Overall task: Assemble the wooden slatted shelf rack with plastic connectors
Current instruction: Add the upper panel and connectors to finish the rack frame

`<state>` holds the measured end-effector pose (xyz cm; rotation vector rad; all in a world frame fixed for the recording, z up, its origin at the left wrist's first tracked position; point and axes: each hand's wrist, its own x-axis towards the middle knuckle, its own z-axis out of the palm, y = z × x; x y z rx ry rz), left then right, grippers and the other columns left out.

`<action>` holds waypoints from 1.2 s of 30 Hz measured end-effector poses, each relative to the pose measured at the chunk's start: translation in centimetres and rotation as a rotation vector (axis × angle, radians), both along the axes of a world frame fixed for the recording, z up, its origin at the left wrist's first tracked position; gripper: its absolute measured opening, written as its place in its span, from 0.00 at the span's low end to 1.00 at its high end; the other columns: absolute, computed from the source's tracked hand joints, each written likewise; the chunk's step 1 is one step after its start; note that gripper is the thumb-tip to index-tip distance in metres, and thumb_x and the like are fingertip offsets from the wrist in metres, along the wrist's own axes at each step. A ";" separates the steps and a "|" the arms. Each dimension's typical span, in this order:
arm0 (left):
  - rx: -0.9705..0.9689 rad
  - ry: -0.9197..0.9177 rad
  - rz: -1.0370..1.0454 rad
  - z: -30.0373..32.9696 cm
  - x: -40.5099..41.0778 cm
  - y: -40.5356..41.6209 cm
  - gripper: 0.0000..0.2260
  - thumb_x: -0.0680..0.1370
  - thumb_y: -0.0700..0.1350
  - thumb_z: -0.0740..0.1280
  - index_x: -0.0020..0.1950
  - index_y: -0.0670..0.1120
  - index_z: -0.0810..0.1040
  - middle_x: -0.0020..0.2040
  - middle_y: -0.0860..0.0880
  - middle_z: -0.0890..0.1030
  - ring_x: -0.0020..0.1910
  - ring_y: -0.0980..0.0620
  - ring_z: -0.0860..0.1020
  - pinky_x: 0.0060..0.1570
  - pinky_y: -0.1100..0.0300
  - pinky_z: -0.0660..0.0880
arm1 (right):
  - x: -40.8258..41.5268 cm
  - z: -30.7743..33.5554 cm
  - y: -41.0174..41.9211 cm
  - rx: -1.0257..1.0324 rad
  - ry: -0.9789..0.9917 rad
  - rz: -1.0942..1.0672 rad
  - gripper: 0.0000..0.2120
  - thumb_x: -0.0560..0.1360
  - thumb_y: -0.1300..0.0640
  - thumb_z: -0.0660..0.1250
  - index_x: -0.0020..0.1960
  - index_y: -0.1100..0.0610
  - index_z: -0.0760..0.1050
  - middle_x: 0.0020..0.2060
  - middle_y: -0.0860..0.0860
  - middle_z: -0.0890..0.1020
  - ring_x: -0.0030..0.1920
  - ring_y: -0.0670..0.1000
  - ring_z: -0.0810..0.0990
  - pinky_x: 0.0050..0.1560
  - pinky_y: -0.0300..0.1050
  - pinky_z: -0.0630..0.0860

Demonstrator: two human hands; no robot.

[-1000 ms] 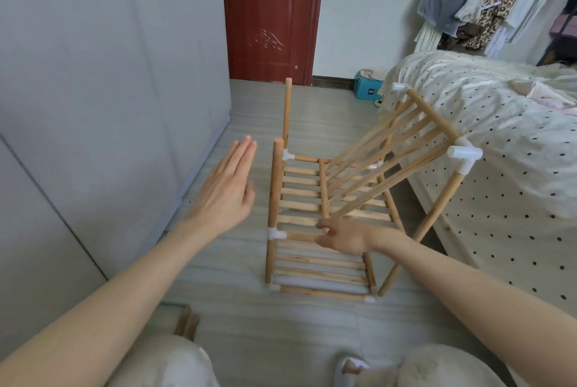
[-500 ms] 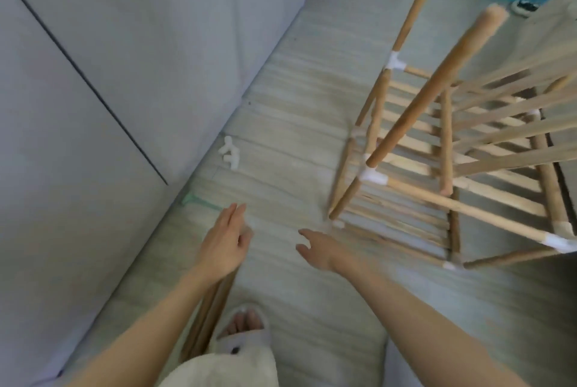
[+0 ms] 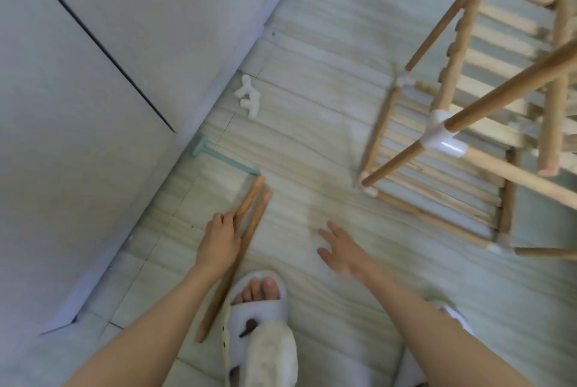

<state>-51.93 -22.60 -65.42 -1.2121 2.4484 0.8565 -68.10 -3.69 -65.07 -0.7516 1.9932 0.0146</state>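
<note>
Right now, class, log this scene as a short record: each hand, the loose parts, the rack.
left hand: fingers on one of two loose wooden rods lying on the floor
right hand: fingers spread above the floor, holding nothing
spare connectors: small white cluster on the floor by the cabinet base
rack: partly built, slatted shelves joined by white corner pieces, to the right

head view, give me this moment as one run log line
left hand: touching two loose wooden dowels on floor | right hand: open, empty | spare white connectors by wall | rack: partly assembled, untouched
</note>
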 end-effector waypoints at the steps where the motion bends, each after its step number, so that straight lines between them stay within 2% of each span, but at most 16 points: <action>1: 0.010 0.033 -0.011 0.8 -0.1 -0.3 0.19 0.75 0.35 0.61 0.67 0.38 0.69 0.57 0.37 0.71 0.58 0.39 0.71 0.58 0.49 0.69 | -0.2 0.7 -0.1 0.014 -0.008 -0.041 0.26 0.82 0.50 0.52 0.77 0.54 0.49 0.77 0.52 0.49 0.76 0.53 0.52 0.71 0.44 0.54; 3: 0.038 0.104 -0.027 3.0 -0.4 -0.9 0.16 0.75 0.36 0.62 0.63 0.40 0.73 0.53 0.39 0.73 0.54 0.40 0.73 0.54 0.51 0.70 | -0.3 2.4 -0.4 0.021 -0.015 -0.108 0.26 0.82 0.49 0.51 0.77 0.54 0.50 0.75 0.54 0.58 0.73 0.54 0.61 0.68 0.43 0.60; 5: 0.066 0.151 -0.063 5.7 -0.9 -1.4 0.13 0.74 0.37 0.64 0.59 0.41 0.76 0.48 0.42 0.73 0.49 0.42 0.75 0.51 0.55 0.71 | -0.5 4.8 -0.5 0.008 -0.019 -0.155 0.25 0.82 0.48 0.51 0.77 0.54 0.51 0.73 0.55 0.63 0.70 0.55 0.66 0.65 0.43 0.64; 10: 0.118 0.323 -0.198 13.1 -2.4 -0.6 0.14 0.72 0.35 0.66 0.56 0.45 0.76 0.46 0.47 0.71 0.42 0.49 0.73 0.42 0.64 0.65 | -2.0 13.0 0.9 -0.080 0.092 -0.122 0.23 0.82 0.48 0.50 0.74 0.55 0.59 0.73 0.54 0.64 0.71 0.55 0.64 0.67 0.44 0.61; 15: 0.005 0.594 -0.321 21.7 -5.0 2.3 0.13 0.71 0.33 0.65 0.52 0.48 0.75 0.40 0.54 0.68 0.36 0.56 0.69 0.37 0.72 0.64 | -4.2 22.6 5.3 -0.148 0.196 -0.090 0.20 0.81 0.48 0.52 0.68 0.56 0.68 0.65 0.54 0.74 0.62 0.54 0.73 0.60 0.43 0.67; 17: -0.086 0.700 -0.413 25.3 -6.1 3.8 0.14 0.71 0.31 0.65 0.53 0.44 0.77 0.39 0.56 0.67 0.35 0.59 0.69 0.37 0.72 0.63 | -5.2 26.3 7.7 -0.174 0.269 -0.117 0.20 0.81 0.47 0.53 0.68 0.54 0.69 0.63 0.53 0.75 0.61 0.54 0.74 0.61 0.45 0.68; 19: -0.148 0.802 -0.511 28.6 -7.2 5.5 0.16 0.70 0.28 0.66 0.57 0.37 0.78 0.39 0.56 0.68 0.35 0.58 0.70 0.40 0.72 0.64 | -6.2 29.5 10.2 -0.226 0.334 -0.180 0.19 0.81 0.47 0.53 0.66 0.55 0.70 0.61 0.53 0.76 0.59 0.54 0.75 0.61 0.46 0.69; 20: -0.168 0.840 -0.560 30.1 -7.9 6.4 0.17 0.71 0.28 0.66 0.59 0.37 0.78 0.40 0.55 0.69 0.36 0.57 0.71 0.42 0.71 0.66 | -6.7 30.9 11.5 -0.273 0.352 -0.228 0.19 0.81 0.48 0.53 0.65 0.56 0.71 0.58 0.54 0.78 0.57 0.53 0.77 0.60 0.46 0.71; 23: -0.217 0.897 -0.706 34.3 -9.8 9.6 0.19 0.74 0.33 0.67 0.65 0.41 0.75 0.46 0.52 0.71 0.44 0.50 0.75 0.50 0.59 0.71 | -7.4 34.4 15.8 -0.445 0.395 -0.374 0.15 0.81 0.52 0.54 0.58 0.58 0.75 0.50 0.53 0.81 0.48 0.51 0.80 0.54 0.45 0.74; 25: -0.247 0.940 -0.800 36.8 -11.2 12.0 0.19 0.75 0.36 0.67 0.66 0.44 0.74 0.48 0.55 0.71 0.48 0.52 0.75 0.51 0.58 0.71 | -7.9 36.3 18.8 -0.589 0.442 -0.495 0.12 0.81 0.54 0.55 0.52 0.55 0.76 0.44 0.51 0.81 0.42 0.49 0.80 0.46 0.40 0.75; 29: -0.350 0.992 -0.953 41.0 -14.2 16.7 0.18 0.76 0.39 0.67 0.66 0.48 0.73 0.49 0.57 0.70 0.50 0.56 0.73 0.52 0.56 0.72 | -9.2 39.6 23.7 -1.055 0.462 -1.056 0.15 0.81 0.57 0.56 0.41 0.60 0.76 0.30 0.52 0.79 0.32 0.50 0.78 0.34 0.39 0.77; 31: -0.410 0.994 -0.981 42.3 -15.7 18.7 0.18 0.77 0.41 0.66 0.66 0.49 0.73 0.50 0.56 0.70 0.50 0.56 0.72 0.51 0.55 0.73 | -10.2 40.4 25.3 -1.208 0.563 -1.288 0.15 0.80 0.57 0.55 0.39 0.59 0.74 0.31 0.54 0.77 0.33 0.53 0.76 0.38 0.46 0.76; 33: -0.476 0.973 -0.991 43.0 -17.4 20.4 0.18 0.78 0.41 0.64 0.67 0.49 0.73 0.51 0.55 0.70 0.52 0.55 0.72 0.52 0.52 0.73 | -11.2 40.2 26.3 -1.184 0.743 -1.422 0.13 0.80 0.54 0.53 0.43 0.59 0.73 0.38 0.56 0.76 0.41 0.56 0.74 0.47 0.52 0.73; 36: -0.519 0.886 -0.990 43.4 -20.1 22.6 0.18 0.79 0.41 0.62 0.69 0.50 0.71 0.52 0.52 0.71 0.55 0.53 0.70 0.54 0.51 0.72 | -12.4 39.5 27.3 -1.237 0.849 -1.473 0.13 0.80 0.52 0.53 0.57 0.58 0.70 0.49 0.51 0.73 0.50 0.51 0.71 0.52 0.47 0.68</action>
